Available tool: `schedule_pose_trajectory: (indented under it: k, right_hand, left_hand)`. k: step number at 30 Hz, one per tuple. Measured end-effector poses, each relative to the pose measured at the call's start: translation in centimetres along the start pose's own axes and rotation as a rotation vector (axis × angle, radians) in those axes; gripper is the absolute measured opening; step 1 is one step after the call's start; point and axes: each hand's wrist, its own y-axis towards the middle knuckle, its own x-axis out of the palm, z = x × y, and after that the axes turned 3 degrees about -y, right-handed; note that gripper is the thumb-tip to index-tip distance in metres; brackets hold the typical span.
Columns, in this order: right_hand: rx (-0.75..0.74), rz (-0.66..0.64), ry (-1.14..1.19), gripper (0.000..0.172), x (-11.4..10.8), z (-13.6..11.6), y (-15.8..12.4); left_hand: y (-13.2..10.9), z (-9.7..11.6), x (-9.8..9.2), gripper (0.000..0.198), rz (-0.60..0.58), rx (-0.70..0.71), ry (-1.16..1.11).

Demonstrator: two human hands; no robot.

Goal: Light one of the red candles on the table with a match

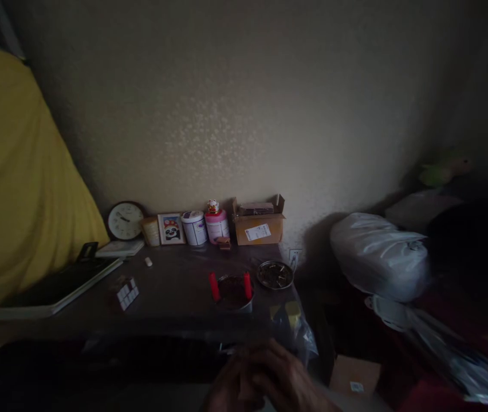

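Observation:
My left hand (225, 384) and my right hand (284, 377) are pressed together low in the view, just in front of the dark desk (175, 274). The fingers are curled and closed round each other. It is too dim to see whether anything lies between them. The nearest things are a small pot with two red handles (234, 292) near the desk's front edge and a clear bag with yellow pieces (292, 319) at its right corner.
Along the wall stand a round clock (124, 220), a panda picture (171, 228), a white tub (194, 228), a pink bottle (217, 223) and an open cardboard box (258, 224). Also there: a metal dish (275, 274), a puzzle cube (126, 293), a flat dark book (57, 289), yellow cloth (7, 171), a white bag (377, 254).

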Motion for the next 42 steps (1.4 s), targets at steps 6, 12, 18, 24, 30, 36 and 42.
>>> schedule_pose_trajectory:
  k: [6,12,18,24,30,36,42]
  right_hand:
    - [0.086,-0.091,-0.085,0.025,-1.9,-0.3,3.6]
    - [0.089,-0.175,-0.051,0.029,-1.3,0.4,3.1]
    - [0.103,-0.171,-0.018,0.026,-1.0,1.1,2.3]
    - [0.131,-0.230,-0.051,0.023,-1.0,1.2,2.3]
    - [0.138,-0.232,-0.099,0.034,-0.2,2.0,1.9]
    - [0.112,-0.258,-0.132,0.024,0.1,2.4,1.6]
    - [0.131,-0.290,-0.095,0.031,0.0,2.1,1.5]
  left_hand:
    - [1.3,1.9,0.3,0.028,-0.102,0.094,-0.059]
    - [0.8,2.1,-1.1,0.028,-0.105,0.062,-0.057]
    - [0.7,1.6,-1.3,0.027,-0.173,0.044,-0.019]
    - [0.9,1.2,-1.4,0.024,-0.017,-0.039,-0.008]
    - [0.9,0.8,-1.4,0.019,-0.032,-0.036,-0.033]
    - [1.1,0.4,-2.1,0.024,-0.046,-0.025,0.002]
    - [1.0,0.5,-2.2,0.028,-0.062,0.006,0.066]
